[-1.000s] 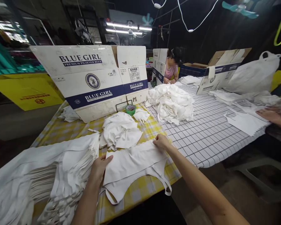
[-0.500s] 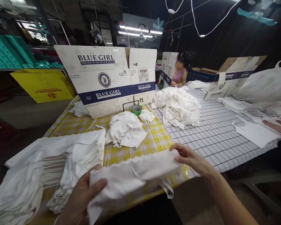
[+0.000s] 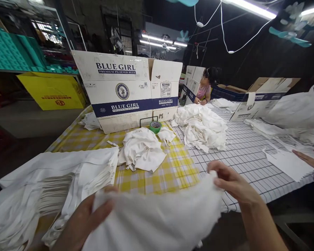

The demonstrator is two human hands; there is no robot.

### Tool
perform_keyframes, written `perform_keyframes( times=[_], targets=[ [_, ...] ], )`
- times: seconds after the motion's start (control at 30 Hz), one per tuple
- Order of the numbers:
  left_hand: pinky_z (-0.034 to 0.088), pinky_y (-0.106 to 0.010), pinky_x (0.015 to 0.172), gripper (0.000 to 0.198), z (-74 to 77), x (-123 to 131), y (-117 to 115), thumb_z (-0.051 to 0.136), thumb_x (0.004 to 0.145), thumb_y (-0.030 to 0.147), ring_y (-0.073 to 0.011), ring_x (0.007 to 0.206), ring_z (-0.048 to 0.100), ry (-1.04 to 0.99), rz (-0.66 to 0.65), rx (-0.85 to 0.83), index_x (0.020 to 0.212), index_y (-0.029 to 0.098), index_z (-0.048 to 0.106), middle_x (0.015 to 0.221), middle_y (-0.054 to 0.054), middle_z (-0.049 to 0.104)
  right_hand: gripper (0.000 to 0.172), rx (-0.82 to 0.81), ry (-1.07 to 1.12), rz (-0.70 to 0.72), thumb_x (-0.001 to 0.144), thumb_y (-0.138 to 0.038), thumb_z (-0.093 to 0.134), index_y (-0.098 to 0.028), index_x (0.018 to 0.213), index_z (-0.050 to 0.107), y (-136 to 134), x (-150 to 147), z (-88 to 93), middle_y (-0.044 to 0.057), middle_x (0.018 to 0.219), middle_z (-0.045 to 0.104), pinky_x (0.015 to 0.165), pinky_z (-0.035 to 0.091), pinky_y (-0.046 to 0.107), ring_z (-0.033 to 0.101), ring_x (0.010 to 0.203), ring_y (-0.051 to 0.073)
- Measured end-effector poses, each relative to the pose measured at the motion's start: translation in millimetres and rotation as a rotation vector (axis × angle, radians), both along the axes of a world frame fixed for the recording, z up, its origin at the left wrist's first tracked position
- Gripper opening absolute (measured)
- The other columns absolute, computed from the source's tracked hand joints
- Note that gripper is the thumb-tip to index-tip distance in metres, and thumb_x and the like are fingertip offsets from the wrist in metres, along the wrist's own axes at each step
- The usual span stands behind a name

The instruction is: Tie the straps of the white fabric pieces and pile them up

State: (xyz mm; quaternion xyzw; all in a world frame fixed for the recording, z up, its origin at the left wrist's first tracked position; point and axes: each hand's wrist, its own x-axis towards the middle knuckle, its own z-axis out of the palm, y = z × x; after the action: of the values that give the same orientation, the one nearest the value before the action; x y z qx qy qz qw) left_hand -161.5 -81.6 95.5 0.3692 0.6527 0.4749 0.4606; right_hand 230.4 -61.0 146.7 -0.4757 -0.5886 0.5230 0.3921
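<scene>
Between my hands hangs a white fabric piece [image 3: 157, 216], blurred by motion, its upper edge sagging slightly. My left hand [image 3: 91, 212] pinches its left corner, thumb on top. With thumb and fingers closed, my right hand [image 3: 230, 181] grips the upper right corner. Left of my left hand lies a thick stack of white cut garments [image 3: 68, 170] with straps. A crumpled heap of white cloth [image 3: 143, 148] sits just beyond the held piece, with a small white scrap [image 3: 166, 134] beside it.
A Blue Girl beer carton [image 3: 128, 94] stands behind a roll of green tape [image 3: 155, 127]. Farther right is a larger white cloth pile [image 3: 201, 127]. Another person's hand [image 3: 308, 160] rests on white garments at right; a co-worker [image 3: 204, 90] sits at the back.
The fabric piece has been opened out and now hangs lower and broader. My right hand has moved slightly right, still gripping the corner. The view has shifted a little.
</scene>
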Motion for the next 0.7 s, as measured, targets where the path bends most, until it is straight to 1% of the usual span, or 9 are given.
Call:
perform_keyframes(
  times=[0.03,0.1,0.2,0.27,0.33,0.4,0.47,0.57,0.7],
  targets=[
    [0.049,-0.034,0.061,0.043,-7.9,0.9,16.7,0.063,0.071,0.048,-0.0251,0.075,0.061,-0.005,-0.056,-0.007,0.099,0.016,0.062,0.083,-0.005,0.066,0.029,-0.017,-0.121,-0.001,0.074,-0.041,0.061,-0.025,0.097,0.055,16.4,-6.2,-11.9,0.003,0.082,0.051,0.056,0.04,0.026,0.049,0.068,0.016],
    [0.047,-0.032,0.064,0.042,-28.5,2.8,48.5,0.065,0.067,0.048,-0.0254,0.076,0.061,0.047,-0.284,-0.009,0.092,0.014,0.063,0.078,-0.005,0.066,0.023,-0.012,-0.349,-0.042,0.076,-0.036,0.057,-0.022,0.094,0.056,49.1,-19.9,-41.4,0.002,0.078,0.053,0.06,0.04,0.026,0.049,0.069,0.016],
    [0.043,-0.029,0.064,0.032,-64.0,6.8,80.6,0.056,0.071,0.046,-0.0229,0.071,0.059,0.453,-0.306,0.043,0.071,0.015,0.063,0.069,-0.004,0.064,0.014,0.028,-0.729,-0.167,0.075,-0.021,0.052,-0.019,0.087,0.059,86.8,-45.7,-85.1,0.002,0.077,0.055,0.064,0.04,0.027,0.051,0.071,0.017],
    [0.04,-0.028,0.065,0.028,-82.6,8.9,88.9,0.051,0.074,0.041,-0.0212,0.071,0.058,0.669,-0.282,0.087,0.07,0.016,0.062,0.07,-0.005,0.064,0.023,0.102,-0.822,-0.204,0.076,-0.014,0.049,-0.02,0.096,0.059,101.6,-68.2,-103.6,0.005,0.09,0.056,0.07,0.039,0.027,0.052,0.083,0.018],
    [0.038,-0.027,0.065,0.025,-93.0,8.7,90.3,0.048,0.076,0.037,-0.0201,0.072,0.058,0.768,-0.268,0.107,0.075,0.016,0.063,0.073,-0.006,0.065,0.035,0.222,-0.844,-0.117,0.075,-0.011,0.049,-0.023,0.107,0.057,111.0,-94.3,-111.9,0.006,0.101,0.054,0.074,0.037,0.026,0.051,0.093,0.019],
    [0.037,-0.026,0.063,0.025,-95.9,6.4,88.9,0.048,0.077,0.036,-0.0194,0.07,0.057,0.783,-0.274,0.094,0.079,0.016,0.063,0.075,-0.006,0.065,0.035,0.319,-0.87,0.044,0.073,-0.009,0.053,-0.025,0.104,0.059,120.5,-120.9,-112.1,0.005,0.098,0.056,0.072,0.037,0.025,0.051,0.093,0.019],
    [0.037,-0.026,0.062,0.024,-93.9,3.5,87.3,0.05,0.076,0.036,-0.0188,0.068,0.057,0.756,-0.284,0.075,0.079,0.016,0.063,0.074,-0.005,0.065,0.022,0.342,-0.876,0.147,0.073,-0.01,0.054,-0.021,0.09,0.063,135.9,-145.5,-105.4,0.005,0.084,0.059,0.067,0.037,0.025,0.054,0.084,0.019],
    [0.035,-0.025,0.06,0.021,-88.7,1.2,86.7,0.051,0.075,0.034,-0.0175,0.064,0.055,0.71,-0.303,0.082,0.077,0.016,0.063,0.07,-0.004,0.064,0.01,0.332,-0.852,0.128,0.078,-0.013,0.051,-0.017,0.077,0.061,176.3,-177.4,-78.8,0.004,0.071,0.059,0.061,0.037,0.024,0.054,0.069,0.016],
    [0.033,-0.025,0.058,0.022,-87.1,0.2,88.4,0.048,0.078,0.033,-0.0159,0.061,0.052,0.721,-0.318,0.079,0.072,0.017,0.061,0.066,-0.002,0.061,0.022,0.362,-0.792,0.088,0.088,-0.022,0.039,-0.019,0.106,0.051,237.7,-206.9,-24.9,0.002,0.082,0.063,0.063,0.038,0.022,0.056,0.074,0.014]
  ],
)
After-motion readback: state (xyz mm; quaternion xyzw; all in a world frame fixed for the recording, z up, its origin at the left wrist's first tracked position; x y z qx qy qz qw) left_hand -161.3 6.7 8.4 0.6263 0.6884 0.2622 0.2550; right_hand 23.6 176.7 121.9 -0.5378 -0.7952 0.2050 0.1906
